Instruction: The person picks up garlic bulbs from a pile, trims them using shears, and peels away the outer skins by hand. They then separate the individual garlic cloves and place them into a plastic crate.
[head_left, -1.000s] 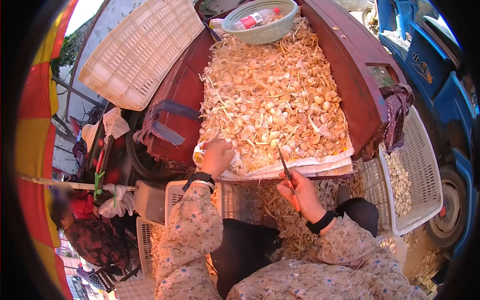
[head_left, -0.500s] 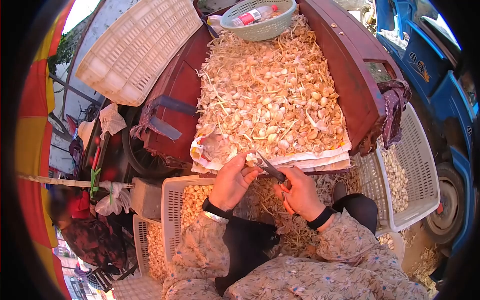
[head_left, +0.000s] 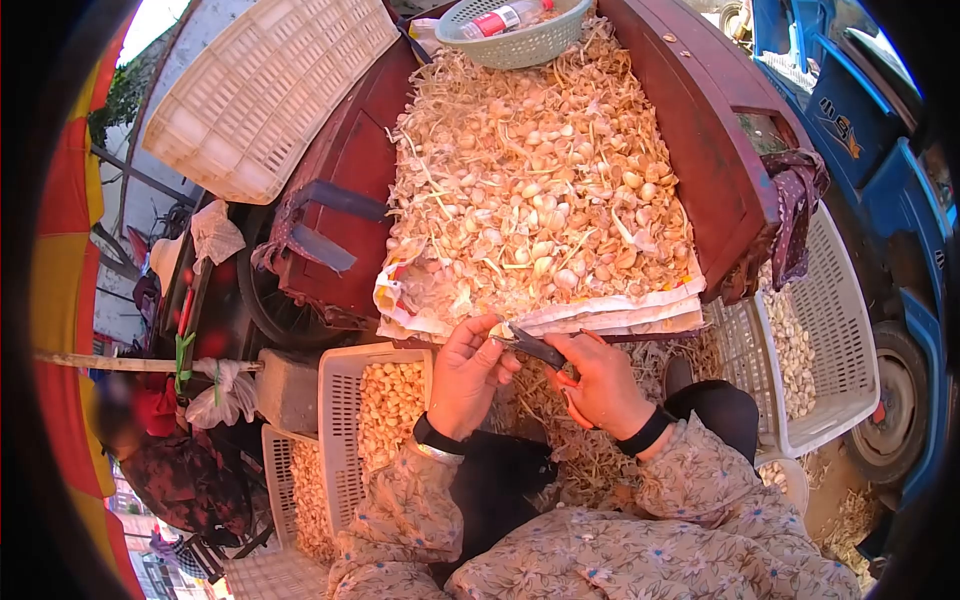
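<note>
My left hand (head_left: 466, 378) is closed, pinching a small garlic clove (head_left: 501, 330) between thumb and fingertips. My right hand (head_left: 608, 388) is wrapped round the orange handles of a pair of scissors (head_left: 541, 349). Their dark blades point left and meet at the clove, close to my left fingertips. Just beyond both hands, a heap of garlic cloves (head_left: 545, 205) with dry skins and stalks lies on a white sheet (head_left: 640, 318) in a dark red cart (head_left: 690, 90).
A green basket (head_left: 520, 48) with a bottle sits atop the heap. Crates of cloves stand left (head_left: 340, 400) and right (head_left: 835, 330). Another white crate (head_left: 270, 95) leans on the cart. A person (head_left: 190, 480) is at lower left; a blue vehicle (head_left: 900, 200) stands right.
The scissor blades, spread apart before, have come together at the clove. My left hand has shifted slightly and turned. The view has tilted a little.
</note>
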